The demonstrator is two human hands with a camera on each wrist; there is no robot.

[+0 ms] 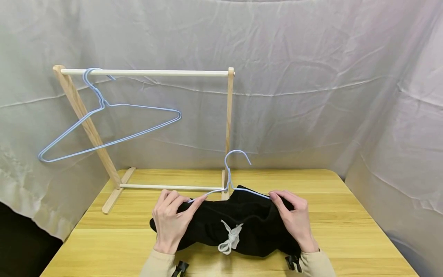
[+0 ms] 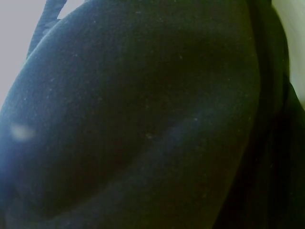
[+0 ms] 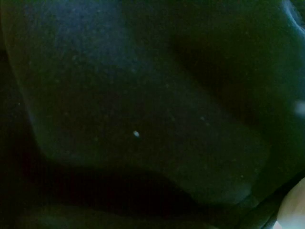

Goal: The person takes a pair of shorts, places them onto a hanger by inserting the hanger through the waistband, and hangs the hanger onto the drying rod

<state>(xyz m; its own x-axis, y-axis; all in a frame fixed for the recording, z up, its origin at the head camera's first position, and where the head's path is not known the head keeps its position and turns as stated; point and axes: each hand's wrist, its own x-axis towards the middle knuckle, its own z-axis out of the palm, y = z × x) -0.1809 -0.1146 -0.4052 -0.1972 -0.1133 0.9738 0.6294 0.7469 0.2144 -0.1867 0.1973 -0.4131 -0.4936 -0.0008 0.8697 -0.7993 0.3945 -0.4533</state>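
1. Head view: a black garment (image 1: 242, 223) with a white drawstring bow (image 1: 230, 238) lay on the wooden table (image 1: 346, 231), near its front edge. A light blue wire hanger (image 1: 232, 173) stood over the garment, its hook pointing up and its arms running down into the cloth on both sides.
2. Head view: the left hand (image 1: 171, 221) had its fingers curled round the hanger's left arm and the cloth beneath it; the right hand (image 1: 292, 217) pinched the hanger's right arm together with the garment's edge.
3. Head view: behind the garment stood a wooden rack (image 1: 145, 72), and a second blue hanger (image 1: 107, 119) hung tilted from its top rail, near the left end. A pale cloth backdrop (image 1: 311, 77) closed off the scene.
4. Left wrist view: dark cloth (image 2: 143, 124) filled nearly the whole frame; the hand itself could not be seen.
5. Right wrist view: dark cloth (image 3: 143, 105) again covered the frame, with a sliver of skin at the lower right corner.
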